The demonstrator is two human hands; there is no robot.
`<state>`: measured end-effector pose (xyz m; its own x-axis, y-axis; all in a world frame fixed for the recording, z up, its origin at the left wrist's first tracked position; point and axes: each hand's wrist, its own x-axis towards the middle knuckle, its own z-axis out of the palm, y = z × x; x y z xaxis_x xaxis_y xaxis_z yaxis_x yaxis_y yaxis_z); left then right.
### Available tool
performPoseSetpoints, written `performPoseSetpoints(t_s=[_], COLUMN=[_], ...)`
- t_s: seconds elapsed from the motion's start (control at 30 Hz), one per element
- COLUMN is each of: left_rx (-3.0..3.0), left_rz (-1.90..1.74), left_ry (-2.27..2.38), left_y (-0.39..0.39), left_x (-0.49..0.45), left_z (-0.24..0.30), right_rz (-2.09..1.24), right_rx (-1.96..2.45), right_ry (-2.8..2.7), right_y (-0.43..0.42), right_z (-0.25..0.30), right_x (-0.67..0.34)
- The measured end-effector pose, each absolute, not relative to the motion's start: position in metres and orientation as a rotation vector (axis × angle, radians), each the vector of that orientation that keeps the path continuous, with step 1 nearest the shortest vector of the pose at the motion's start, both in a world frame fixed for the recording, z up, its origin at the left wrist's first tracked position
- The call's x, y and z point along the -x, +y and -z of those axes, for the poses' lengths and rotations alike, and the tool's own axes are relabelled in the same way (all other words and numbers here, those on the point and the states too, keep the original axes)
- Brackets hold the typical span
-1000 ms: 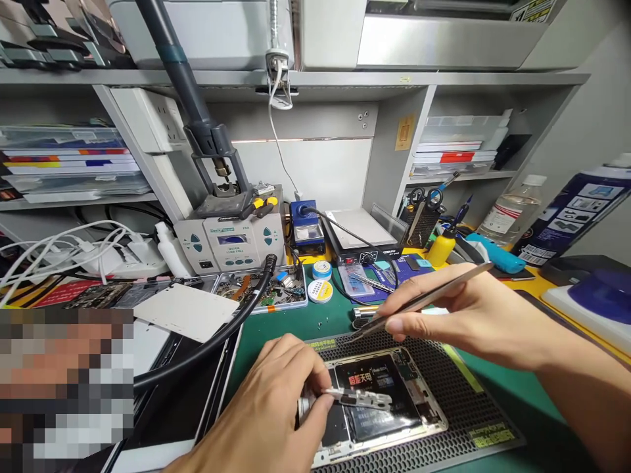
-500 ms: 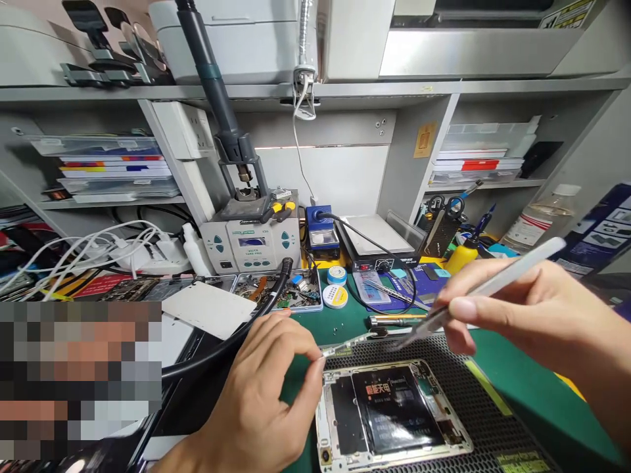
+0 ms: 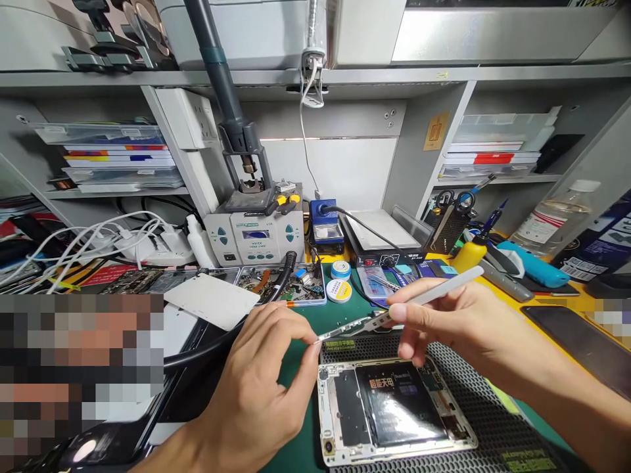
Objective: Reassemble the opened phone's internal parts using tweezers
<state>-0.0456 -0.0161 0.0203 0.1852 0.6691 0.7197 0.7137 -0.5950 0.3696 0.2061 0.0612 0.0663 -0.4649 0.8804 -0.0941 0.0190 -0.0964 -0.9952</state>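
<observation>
Between thumb and forefinger, my left hand (image 3: 273, 371) pinches one end of a thin, light metal-looking strip (image 3: 342, 328), held above the upper edge of an opened phone (image 3: 397, 410). My right hand (image 3: 438, 318) grips a pair of tweezers (image 3: 448, 286) like a pen. Their tip meets or overlaps the far end of the strip; I cannot tell whether it grasps it. The phone lies face down on a black perforated mat (image 3: 473, 374), its black battery and inner boards exposed.
Behind stand a hot-air station (image 3: 254, 236), a small blue unit (image 3: 323, 223) and a flat heating plate (image 3: 379, 233). A tray of small parts (image 3: 266, 289) and two round tins (image 3: 339, 290) sit beyond my left hand. A black hose (image 3: 202, 355) crosses the left side. A dark phone (image 3: 582, 345) lies at right.
My right hand has moved left and slightly down, bringing the tweezers' tip to the strip. My left hand keeps its pinch almost in place. The camera view has shifted slightly.
</observation>
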Motion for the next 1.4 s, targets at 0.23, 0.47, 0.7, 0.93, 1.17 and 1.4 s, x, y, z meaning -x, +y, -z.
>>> performPoseSetpoints(t_s=[0.23, 0.47, 0.7, 0.93, 1.17, 1.4], left_rx=[2.384, 2.385, 2.386, 2.379, 2.387, 2.378], left_rz=[1.406, 1.397, 1.393, 1.391, 1.395, 1.399], left_ry=[-1.383, -1.391, -1.394, -1.387, -1.383, -1.391], left_y=[-0.0166, -0.0187, -0.0182, -0.0186, -0.0190, -0.0183], left_x=[0.0457, 0.0459, 0.0452, 0.0450, 0.0458, 0.0457], left_z=[-0.0195, -0.0204, -0.0195, -0.0192, -0.0191, -0.0196], right_rz=[-1.676, -1.661, -1.652, -1.640, -1.627, -1.613], right_rx=[0.987, 0.986, 0.992, 0.991, 0.999, 0.999], right_ry=[-1.476, -1.486, -1.493, -1.486, -1.491, -1.505], right_y=[0.0605, 0.0590, 0.0579, 0.0583, 0.0596, 0.0586], right_z=[-0.0626, -0.0625, -0.0613, -0.0631, -0.0614, -0.0637], right_x=[-0.2022, -0.2037, -0.2056, -0.2035, -0.2040, -0.2026])
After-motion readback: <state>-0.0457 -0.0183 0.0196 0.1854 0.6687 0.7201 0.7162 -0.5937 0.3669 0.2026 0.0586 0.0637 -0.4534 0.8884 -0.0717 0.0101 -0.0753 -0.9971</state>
